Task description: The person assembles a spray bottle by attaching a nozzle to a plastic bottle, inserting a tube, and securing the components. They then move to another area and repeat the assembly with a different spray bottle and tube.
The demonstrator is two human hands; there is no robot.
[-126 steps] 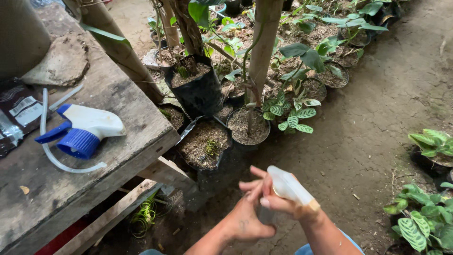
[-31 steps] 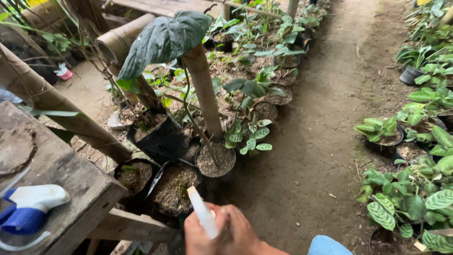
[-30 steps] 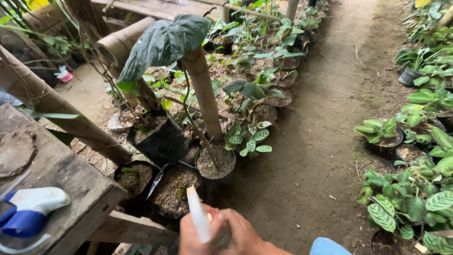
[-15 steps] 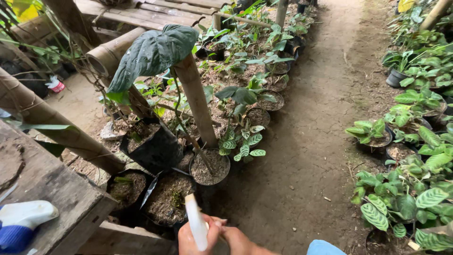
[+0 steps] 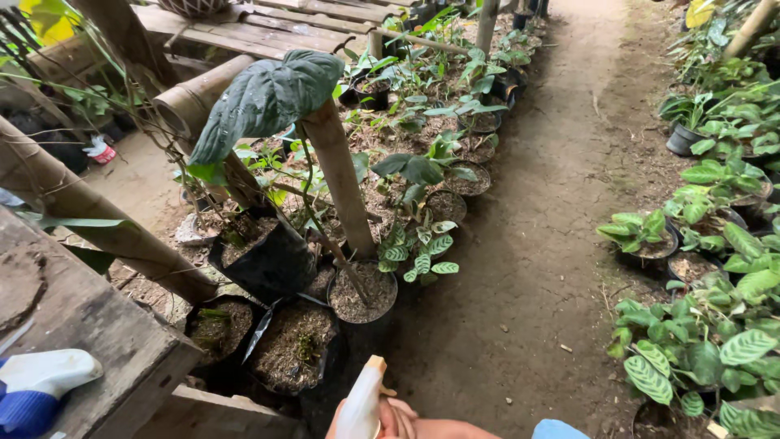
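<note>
- At the bottom edge we see a hand (image 5: 410,421) wrapped around a white bottle (image 5: 361,404), its tan tip pointing up
- Just above it sit black pots (image 5: 294,345) of soil
- A bamboo post (image 5: 341,175) rises behind them, beside a big dark leaf (image 5: 264,99)
- A spray head (image 5: 36,389) lies on the bench (image 5: 97,325) at left
- A dirt path (image 5: 552,203) runs between plant rows

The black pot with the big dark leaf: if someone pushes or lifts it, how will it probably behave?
The black pot already leans, so a push would probably tip it. Its wall looks like thin soft plastic, so it may buckle when gripped. It is full of soil, so it is likely heavy for its size, and the tall stem with the big leaf may make it top-heavy.
</note>
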